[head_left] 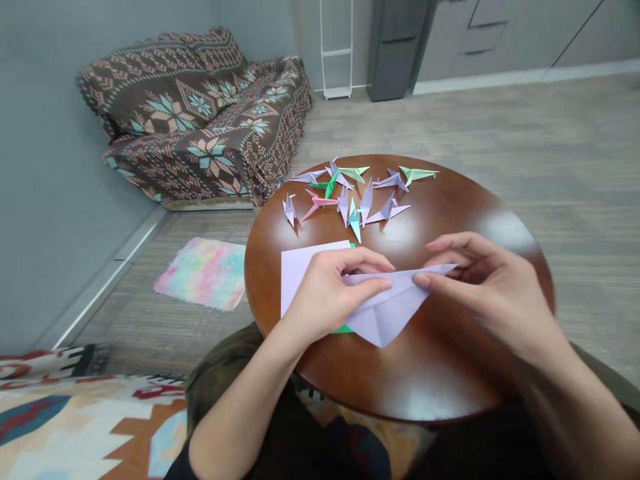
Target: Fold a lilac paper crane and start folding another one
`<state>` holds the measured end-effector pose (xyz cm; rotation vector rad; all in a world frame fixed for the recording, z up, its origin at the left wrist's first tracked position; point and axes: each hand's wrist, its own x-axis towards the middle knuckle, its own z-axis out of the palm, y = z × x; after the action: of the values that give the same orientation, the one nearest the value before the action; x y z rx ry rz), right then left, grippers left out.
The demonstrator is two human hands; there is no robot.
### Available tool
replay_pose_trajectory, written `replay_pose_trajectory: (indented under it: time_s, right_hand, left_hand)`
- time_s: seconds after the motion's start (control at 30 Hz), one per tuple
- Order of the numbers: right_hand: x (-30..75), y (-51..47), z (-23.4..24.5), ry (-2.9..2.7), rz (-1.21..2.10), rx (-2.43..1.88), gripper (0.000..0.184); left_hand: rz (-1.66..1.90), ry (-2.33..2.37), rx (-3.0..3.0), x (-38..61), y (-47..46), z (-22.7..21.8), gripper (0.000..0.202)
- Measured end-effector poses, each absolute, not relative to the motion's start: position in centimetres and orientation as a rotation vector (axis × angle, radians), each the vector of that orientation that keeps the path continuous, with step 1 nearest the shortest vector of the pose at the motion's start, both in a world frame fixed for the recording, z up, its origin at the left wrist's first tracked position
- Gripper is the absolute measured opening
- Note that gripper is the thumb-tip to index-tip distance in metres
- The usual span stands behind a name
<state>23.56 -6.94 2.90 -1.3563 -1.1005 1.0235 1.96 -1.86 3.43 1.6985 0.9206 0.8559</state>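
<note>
A lavender sheet of origami paper, folded and creased, is held above the round table between both hands. My left hand pinches its left side, thumb in front and fingers behind. With thumb and fingers my right hand grips the paper close to its pointed right end. The lower part of the paper hangs down in a point. Beneath my left hand lies a stack of flat paper, lavender on top with green showing at its edges.
Several folded paper cranes in lavender, green, pink and teal, among them a pink crane, stand toward the far side of the brown round table. A patterned sofa and a pastel rug are to the left.
</note>
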Motion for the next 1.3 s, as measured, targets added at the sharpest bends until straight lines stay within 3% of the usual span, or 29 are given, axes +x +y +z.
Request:
replay_pose_trajectory:
  time_s: [0.33, 0.77, 1.07, 1.3]
  right_hand:
    - [23.4, -6.7, 2.3, -1.231, 1.324, -1.356, 0.025]
    - [22.8, -7.0, 2.8, -1.23, 1.205, -1.429, 0.029]
    - [23.2, -6.9, 2.4, -1.212, 1.301, -1.334, 0.022]
    - [24.2, -6.5, 2.0, -1.183, 1.167, -1.361, 0.021]
  left_hand:
    - [0.855, 0.92, 1.695, 1.9, -2.3, 4.0, 0.011]
    - [0.787, 0.936, 1.67, 2.2, -2.4, 3.8, 0.013]
    - [0.785, 0.962, 1.704, 2.1, -2.5, 3.8, 0.013]
    - [0.749, 0.992, 1.728, 1.4, -2.2, 4.0, 0.012]
